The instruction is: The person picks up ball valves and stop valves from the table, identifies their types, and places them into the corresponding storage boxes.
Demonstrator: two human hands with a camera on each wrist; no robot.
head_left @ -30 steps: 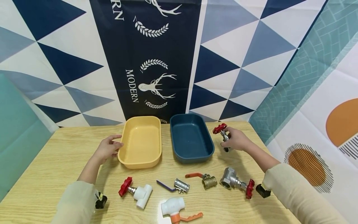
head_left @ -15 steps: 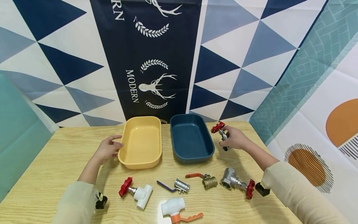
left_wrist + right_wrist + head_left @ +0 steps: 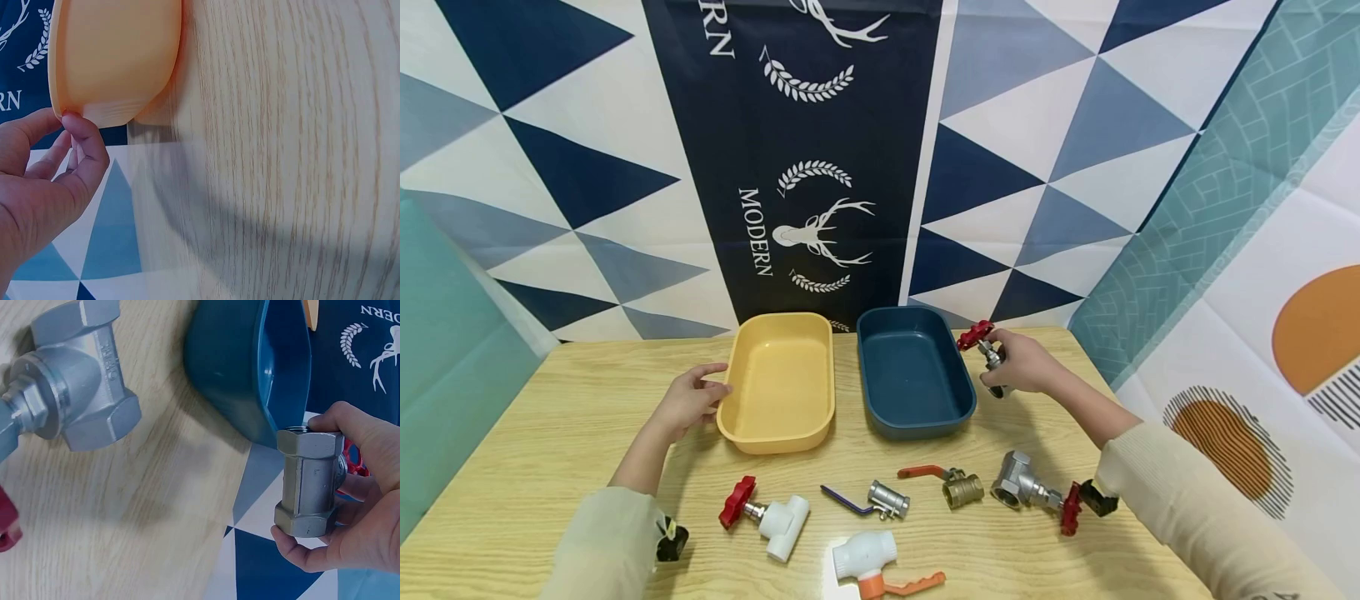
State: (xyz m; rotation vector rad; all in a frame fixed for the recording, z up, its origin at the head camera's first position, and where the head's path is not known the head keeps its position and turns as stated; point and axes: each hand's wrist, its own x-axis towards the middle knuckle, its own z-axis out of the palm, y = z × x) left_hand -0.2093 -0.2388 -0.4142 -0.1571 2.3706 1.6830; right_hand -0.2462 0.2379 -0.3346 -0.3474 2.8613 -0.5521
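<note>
My right hand (image 3: 1026,363) grips a metal gate valve (image 3: 992,358) with a red handwheel, just right of the blue bin (image 3: 917,432). In the right wrist view, thumb and fingers span the two ends of the valve body (image 3: 309,482), and the handwheel is mostly hidden behind the hand. At the left, my left hand (image 3: 688,402) pinches the rim of a yellow bin (image 3: 775,446). The left wrist view has thumb and forefinger meeting at the corner of that bin (image 3: 119,56). Both bins stand side by side at the back of the table, with nothing inside.
Along the front lie a white tee valve with red handwheel (image 3: 781,525), a blue-handled ball valve (image 3: 887,498), a brass ball valve (image 3: 962,490), a white plastic ball valve with orange handle (image 3: 865,554) and another metal gate valve (image 3: 1018,482). A patterned cloth (image 3: 805,167) hangs behind.
My right hand has moved slightly left with the gate valve, closer to the blue bin. The left hand and both bins have stayed in place.
</note>
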